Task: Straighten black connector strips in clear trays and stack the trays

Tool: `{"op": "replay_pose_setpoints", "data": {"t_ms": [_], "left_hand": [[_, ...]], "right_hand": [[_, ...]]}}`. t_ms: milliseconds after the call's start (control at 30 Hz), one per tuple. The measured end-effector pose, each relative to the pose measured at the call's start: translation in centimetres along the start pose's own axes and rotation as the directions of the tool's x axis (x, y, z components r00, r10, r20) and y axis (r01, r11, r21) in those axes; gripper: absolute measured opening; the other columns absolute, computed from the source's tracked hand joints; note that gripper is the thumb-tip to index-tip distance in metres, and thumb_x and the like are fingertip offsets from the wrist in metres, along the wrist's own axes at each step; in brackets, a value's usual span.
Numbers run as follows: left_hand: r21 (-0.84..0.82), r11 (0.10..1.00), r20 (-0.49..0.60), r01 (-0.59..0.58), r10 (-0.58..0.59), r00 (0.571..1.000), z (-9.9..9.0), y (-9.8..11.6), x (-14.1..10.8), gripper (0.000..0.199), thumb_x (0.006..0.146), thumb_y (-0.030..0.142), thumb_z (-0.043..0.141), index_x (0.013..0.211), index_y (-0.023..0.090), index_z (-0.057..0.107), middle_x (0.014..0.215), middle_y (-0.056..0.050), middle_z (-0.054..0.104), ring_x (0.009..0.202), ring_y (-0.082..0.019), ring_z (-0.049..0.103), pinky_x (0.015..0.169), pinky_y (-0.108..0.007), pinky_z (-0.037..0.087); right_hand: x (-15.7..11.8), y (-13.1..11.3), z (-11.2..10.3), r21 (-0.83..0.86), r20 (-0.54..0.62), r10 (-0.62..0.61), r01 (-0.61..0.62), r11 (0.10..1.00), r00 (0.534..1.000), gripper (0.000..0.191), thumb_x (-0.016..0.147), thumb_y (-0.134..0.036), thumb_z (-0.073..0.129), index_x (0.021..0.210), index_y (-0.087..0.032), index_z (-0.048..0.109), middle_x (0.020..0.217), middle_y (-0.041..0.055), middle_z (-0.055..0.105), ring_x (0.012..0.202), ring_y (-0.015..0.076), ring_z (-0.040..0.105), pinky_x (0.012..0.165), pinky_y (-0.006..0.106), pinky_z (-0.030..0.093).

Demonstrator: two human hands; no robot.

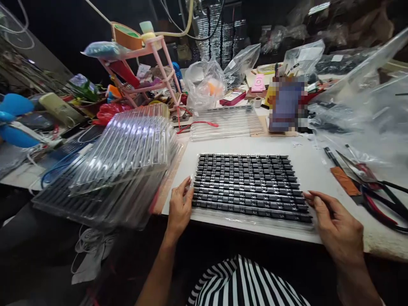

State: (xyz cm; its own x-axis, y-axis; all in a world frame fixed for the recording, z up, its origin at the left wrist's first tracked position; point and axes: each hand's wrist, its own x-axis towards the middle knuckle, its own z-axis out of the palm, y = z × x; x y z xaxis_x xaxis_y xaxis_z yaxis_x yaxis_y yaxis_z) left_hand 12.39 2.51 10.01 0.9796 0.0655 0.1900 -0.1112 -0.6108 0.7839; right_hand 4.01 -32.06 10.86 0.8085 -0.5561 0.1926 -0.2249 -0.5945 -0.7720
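In front of me on the white work surface lies a clear plastic tray (248, 187) filled with rows of small black parts that carry white markings. My left hand (181, 206) grips its left edge, thumb and fingers closed on the rim. At the opposite end my right hand (338, 223) pinches the right edge near the front corner. The fingertips under the rim are partly hidden. Beyond the tray's far side sits an empty clear ribbed tray (226, 123), with a red-handled tool (200, 124) lying across its left part.
A stack of clear ribbed trays (124, 148) rises on the left. Scissors (379, 191) and an orange-brown piece (346, 180) lie at the right. Behind stand a pink rack (165, 59) and plastic bags (205, 83). A blue fan (15, 123) is at far left.
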Motion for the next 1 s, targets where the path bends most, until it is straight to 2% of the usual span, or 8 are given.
{"op": "replay_pose_setpoints", "data": {"t_ms": [100,200,400,567,733,1000], "left_hand": [[0.001,0.999,-0.007,0.05,-0.05,0.999,0.1,0.0,0.4,0.045,0.09,0.043,0.045,0.126,0.017,0.054,0.119,-0.01,0.061,0.104,-0.019,0.056,0.091,-0.034,0.044],[0.009,0.998,-0.006,0.06,-0.06,0.998,0.2,0.0,0.7,0.048,0.089,0.046,0.046,0.125,0.016,0.055,0.118,-0.01,0.062,0.1,-0.02,0.057,0.088,-0.034,0.044],[0.135,0.991,0.004,-0.024,0.023,1.0,0.4,0.0,1.2,0.047,0.087,0.047,0.046,0.122,0.017,0.057,0.113,-0.008,0.063,0.087,-0.019,0.055,0.082,-0.034,0.044],[0.195,0.977,0.025,-0.08,0.076,0.997,0.4,-0.2,1.2,0.047,0.087,0.045,0.046,0.124,0.017,0.055,0.112,-0.008,0.062,0.084,-0.019,0.053,0.073,-0.031,0.043],[0.231,0.963,0.035,-0.137,0.132,0.991,0.5,-0.4,1.0,0.045,0.089,0.043,0.046,0.125,0.017,0.054,0.113,-0.007,0.061,0.09,-0.02,0.053,0.082,-0.033,0.042],[0.248,0.961,0.029,-0.122,0.118,0.993,0.4,-0.1,0.7,0.041,0.091,0.04,0.044,0.125,0.019,0.053,0.116,-0.007,0.06,0.102,-0.022,0.053,0.091,-0.036,0.041]], "right_hand": [[0.0,0.2,0.0,0.056,0.031,-0.012,0.01,0.998,0.999,0.031,0.091,-0.047,0.047,0.108,-0.026,0.061,0.104,0.0042,0.066,0.097,0.0235,0.063,0.092,0.043,0.047],[0.1,0.4,-0.2,0.045,0.032,-0.089,0.088,0.995,0.996,0.03,0.092,-0.043,0.046,0.108,-0.023,0.062,0.103,0.0054,0.067,0.096,0.0229,0.063,0.091,0.042,0.048],[0.3,0.1,-0.5,0.037,0.03,-0.123,0.122,0.992,0.992,0.029,0.093,-0.04,0.046,0.106,-0.02,0.062,0.1,0.0068,0.067,0.091,0.0219,0.064,0.081,0.037,0.052],[1.5,0.1,-0.8,0.083,0.119,-0.091,0.082,0.993,0.989,0.032,0.091,-0.044,0.048,0.106,-0.019,0.062,0.097,0.0074,0.067,0.082,0.021,0.064,0.07,0.033,0.053],[1.9,0.6,-0.6,0.067,0.102,-0.095,0.088,0.994,0.99,0.031,0.091,-0.043,0.05,0.107,-0.02,0.062,0.097,0.006,0.066,0.076,0.0179,0.063,0.062,0.028,0.051],[1.4,0.6,-0.6,0.157,0.116,0.009,-0.027,0.987,0.993,0.034,0.089,-0.048,0.052,0.108,-0.022,0.062,0.096,0.0057,0.067,0.084,0.0196,0.065,0.072,0.03,0.055]]}}
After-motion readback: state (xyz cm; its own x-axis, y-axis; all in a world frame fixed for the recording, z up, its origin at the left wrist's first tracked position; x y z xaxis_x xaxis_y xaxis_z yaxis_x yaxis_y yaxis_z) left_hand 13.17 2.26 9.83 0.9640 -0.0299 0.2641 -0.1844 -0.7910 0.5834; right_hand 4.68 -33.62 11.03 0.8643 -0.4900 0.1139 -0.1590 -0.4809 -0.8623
